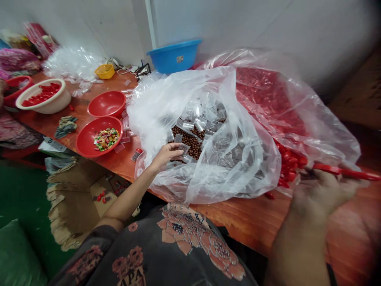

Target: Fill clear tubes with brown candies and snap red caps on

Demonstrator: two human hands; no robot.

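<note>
The left hand (168, 155) pinched a clear container (184, 148) over brown balls (193, 146); the blurred right hand (323, 191), grip unclear, met a red object (342, 171)

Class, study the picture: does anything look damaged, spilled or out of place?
The cardboard box below the table has a ragged, torn-looking rim. One loose red piece lies near the table's front edge, apart from the red heap, as if strayed.

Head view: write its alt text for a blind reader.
The left hand holds a small clear plastic piece over round brown balls in a translucent plastic bag; the right hand, blurred, touches a long glossy red object.
</note>
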